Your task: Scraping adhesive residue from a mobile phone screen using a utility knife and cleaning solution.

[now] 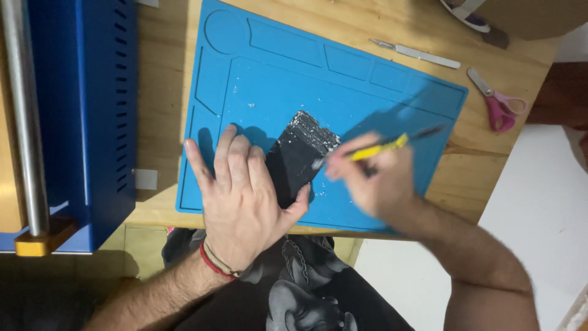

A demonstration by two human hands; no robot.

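A black rectangular slab (299, 154), flecked with white crumbs at its far end, lies on a blue silicone work mat (275, 79). My left hand (242, 196) presses flat on the slab's near end, fingers spread over the mat. My right hand (373, 181), blurred by motion, grips a thin yellow-handled tool (380, 147) like a pen. The tool's tip meets the slab's right edge near the white debris.
A blue metal machine (79, 116) with a steel bar stands at the left. Pink-handled scissors (499, 101) and a slim metal scalpel (422, 55) lie on the wooden table (159, 92) beyond the mat. A tape roll (468, 12) sits at the top right.
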